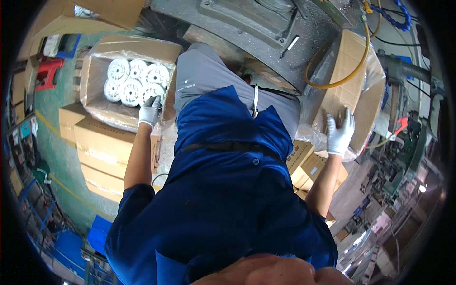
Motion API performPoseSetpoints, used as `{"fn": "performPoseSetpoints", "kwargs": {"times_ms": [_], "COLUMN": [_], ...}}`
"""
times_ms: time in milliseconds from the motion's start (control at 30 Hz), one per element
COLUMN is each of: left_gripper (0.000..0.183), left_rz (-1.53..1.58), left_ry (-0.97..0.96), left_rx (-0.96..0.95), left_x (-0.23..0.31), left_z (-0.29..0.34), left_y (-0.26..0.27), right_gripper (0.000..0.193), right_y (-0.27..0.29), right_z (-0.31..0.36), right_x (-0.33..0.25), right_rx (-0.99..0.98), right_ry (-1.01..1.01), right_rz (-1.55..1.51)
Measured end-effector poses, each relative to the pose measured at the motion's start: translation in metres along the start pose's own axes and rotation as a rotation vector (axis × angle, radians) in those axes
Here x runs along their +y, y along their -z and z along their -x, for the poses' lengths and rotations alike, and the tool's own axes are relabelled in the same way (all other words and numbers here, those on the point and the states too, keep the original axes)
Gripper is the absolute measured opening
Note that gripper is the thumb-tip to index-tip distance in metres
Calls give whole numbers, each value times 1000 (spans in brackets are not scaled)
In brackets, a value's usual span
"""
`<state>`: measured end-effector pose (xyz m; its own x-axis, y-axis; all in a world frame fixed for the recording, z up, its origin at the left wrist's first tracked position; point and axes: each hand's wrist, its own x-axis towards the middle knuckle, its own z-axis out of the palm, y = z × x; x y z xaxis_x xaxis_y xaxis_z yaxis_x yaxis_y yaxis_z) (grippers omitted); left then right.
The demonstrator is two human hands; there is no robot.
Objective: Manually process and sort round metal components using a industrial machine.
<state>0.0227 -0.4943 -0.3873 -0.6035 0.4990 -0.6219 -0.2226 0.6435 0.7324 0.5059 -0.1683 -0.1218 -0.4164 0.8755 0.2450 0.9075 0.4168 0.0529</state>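
Note:
In a plastic-lined cardboard box on my left lie several round, silvery-white slotted discs, side by side in two rows. My left hand, in a white glove, reaches over the box's near edge. Its fingers are bent onto the near right disc and appear to grip its edge; the fingertips are partly hidden. On the other side, my white-gloved right hand is held with fingers apart at the edge of a second plastic-lined cardboard box. Nothing shows in that hand, and the bottom of this box is out of sight.
Ahead stands a grey metal worktable with a heavy plate and a marker-like stick. A yellow hose loops over the right box. Stacked closed cartons and a red stool are at left; machinery is at right.

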Motion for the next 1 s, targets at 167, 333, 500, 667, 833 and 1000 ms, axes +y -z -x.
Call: {"fn": "performPoseSetpoints", "kwargs": {"times_ms": [167, 333, 500, 667, 833, 1000], "left_gripper": [28, 26, 25, 27, 36, 56], "left_rz": [249, 233, 184, 258, -131, 196], "left_ry": [152, 163, 178, 148, -76, 312], "left_rx": [-74, -44, -96, -81, 126, 365], "left_x": [17, 8, 7, 11, -37, -43], "left_z": [0, 14, -8, -14, -51, -48], "left_y": [-11, -6, -12, -1, 4, 33], "right_gripper": [58, 54, 51, 47, 35, 33], "right_y": [-20, -24, -22, -12, 13, -4], "right_z": [9, 4, 2, -14, 0, 18], "right_x": [-1, 4, -5, -23, -62, -101], "right_rx": [111, 145, 151, 93, 206, -10], "right_ry": [40, 15, 9, 41, 117, 102], "right_rz": [150, 142, 190, 148, 119, -471]}}
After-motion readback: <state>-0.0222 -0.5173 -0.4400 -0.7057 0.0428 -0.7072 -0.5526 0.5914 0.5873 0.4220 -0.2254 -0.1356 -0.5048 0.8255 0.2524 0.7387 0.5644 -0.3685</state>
